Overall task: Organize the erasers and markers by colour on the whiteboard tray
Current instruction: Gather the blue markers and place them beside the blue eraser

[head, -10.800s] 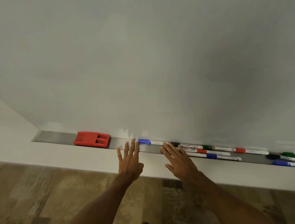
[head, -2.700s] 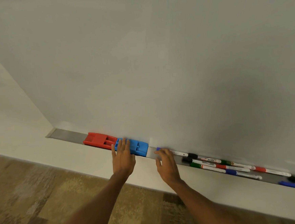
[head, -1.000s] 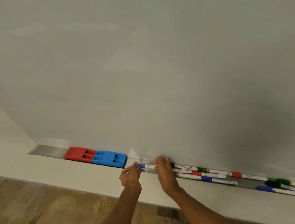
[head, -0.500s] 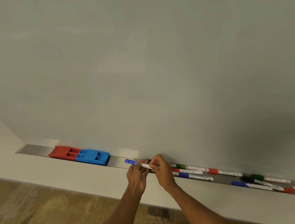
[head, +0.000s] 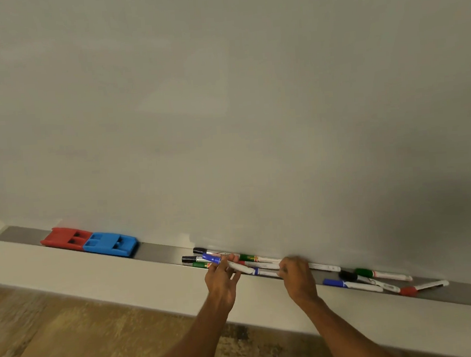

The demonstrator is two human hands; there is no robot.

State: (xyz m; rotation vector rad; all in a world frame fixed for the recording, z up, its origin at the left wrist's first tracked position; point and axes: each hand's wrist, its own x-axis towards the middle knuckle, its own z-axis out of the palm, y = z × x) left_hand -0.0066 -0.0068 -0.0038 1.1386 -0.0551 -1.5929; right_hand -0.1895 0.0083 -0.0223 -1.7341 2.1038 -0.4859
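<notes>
A red eraser and a blue eraser lie touching at the left of the grey whiteboard tray. My left hand holds a blue-capped marker just above a cluster of black, green and red markers in the tray. My right hand is curled over the markers to the right of it, fingers on a white barrel; what it grips is hidden. Farther right lie a blue marker, a black one, a green one and a red one.
The whiteboard fills the upper view. A pale wall ledge runs below the tray. Wood-pattern floor lies beneath. A bare stretch of tray separates the blue eraser from the markers.
My left hand took the blue-capped marker alone; my right hand let go of it and slid right along the tray onto other markers. The view shifted right.
</notes>
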